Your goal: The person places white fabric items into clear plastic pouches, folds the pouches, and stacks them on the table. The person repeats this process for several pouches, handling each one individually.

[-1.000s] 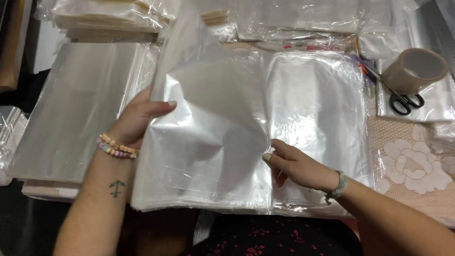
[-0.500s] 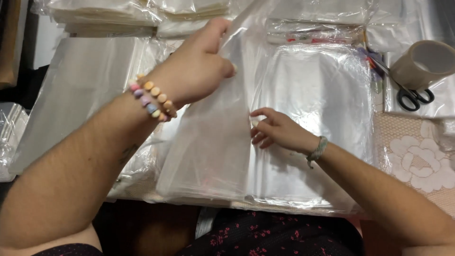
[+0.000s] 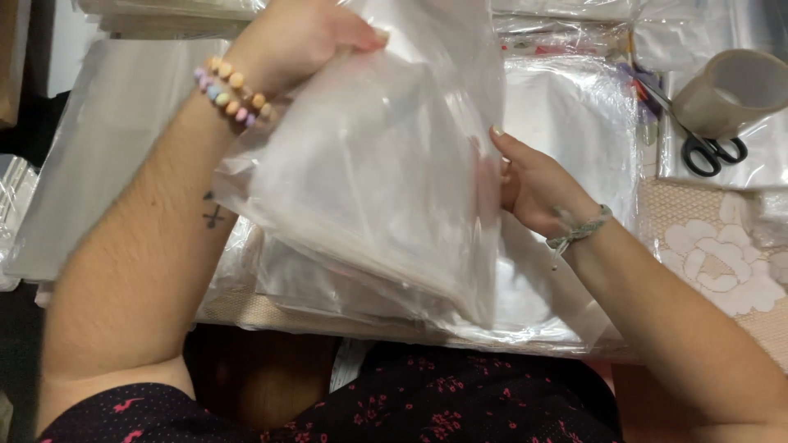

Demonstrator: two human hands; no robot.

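A person seated at a cluttered bench [image 3: 706,246] lifts a clear plastic bag [image 3: 386,180] off the work surface with both hands. The left hand [image 3: 295,37], raised near the top of the view, has its fingers [image 3: 361,37] closed on the bag's upper edge, pinching the film so that the bag hangs down and forward, tilted over the person's lap. A bracelet of pastel beads [image 3: 230,90] circles the left wrist, and a small dark tattoo [image 3: 212,215] marks the forearm below it. The right hand [image 3: 533,184] holds the bag's right edge; its thumb lies on the outside of the film while the other fingers are hidden behind the plastic, so the exact grip cannot be told. A pale braided band [image 3: 579,234] sits on the right wrist.

Beneath the lifted bag, a flat stack of similar clear bags [image 3: 566,107] lies on the bench, with another stack [image 3: 98,156] well to the left. At the far right, a roll of brown packing tape [image 3: 730,90] rests just beside black-handled scissors [image 3: 698,143]. A cream lace cloth with a flower pattern [image 3: 722,254] covers the bench's right side. The person's dark, red-flowered garment [image 3: 460,402] fills the bottom edge.
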